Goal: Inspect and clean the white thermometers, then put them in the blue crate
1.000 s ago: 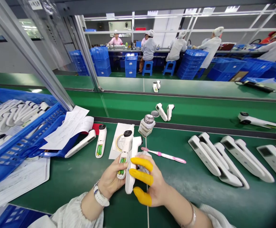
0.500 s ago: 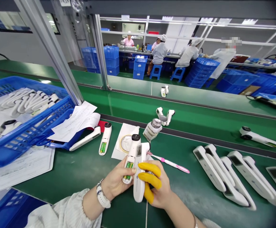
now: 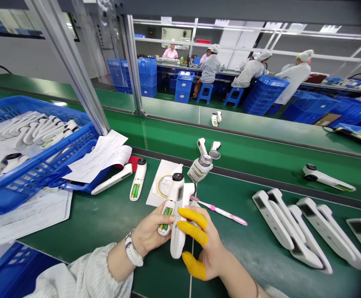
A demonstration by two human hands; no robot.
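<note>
Two white handheld thermometers are held side by side over the green table. My left hand point(image 3: 152, 231) grips the thermometer with the open battery bay point(image 3: 171, 203), where green batteries show, and its thumb reaches the other one. My right hand point(image 3: 207, 244), with yellow covers on several fingers, is at the right side of the second thermometer point(image 3: 178, 236). Its fingers are apart, two of them close to or touching the casing and the thumb away from it. Behind the hands lie a tape roll point(image 3: 164, 186) on white paper and a pink and white toothbrush point(image 3: 222, 212).
Several thermometers point(image 3: 273, 219) lie on the right. A bottle with a metal top point(image 3: 200, 169) stands by the green belt point(image 3: 255, 165), which carries more thermometers. At left are a blue basket point(image 3: 75, 142), papers point(image 3: 98, 159) and a metal post point(image 3: 71, 70). People sit far behind.
My right thumb has moved away from the second thermometer, opening the hand. Both held thermometers have shifted slightly left. The thermometers on the belt have moved left.
</note>
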